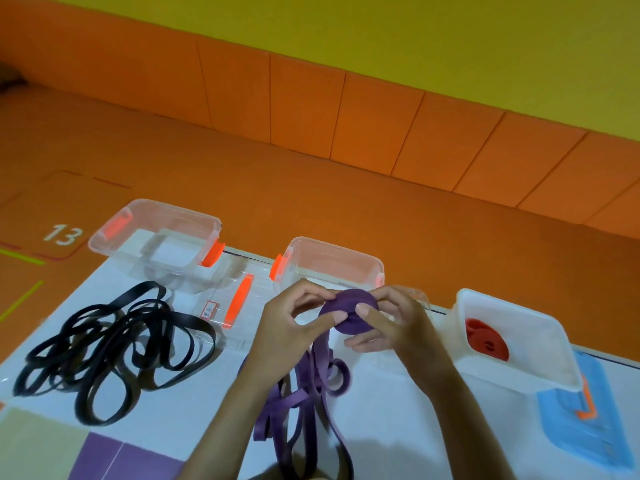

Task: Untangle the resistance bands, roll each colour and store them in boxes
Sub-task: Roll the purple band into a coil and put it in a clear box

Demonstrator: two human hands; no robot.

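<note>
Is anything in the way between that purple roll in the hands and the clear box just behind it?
Nothing visible blocks it. The left hand and right hand hold the purple roll just before the clear box, whose top is open. The roll's loose tail hangs to the table.

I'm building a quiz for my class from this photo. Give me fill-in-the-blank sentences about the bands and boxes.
1. The left hand and right hand grip a half-wound roll whose colour is ___.
2. The tangled bands lying loose on the table are ___.
3. The rolled band inside the right box is ___.
Missing words: purple; black; red.
</note>
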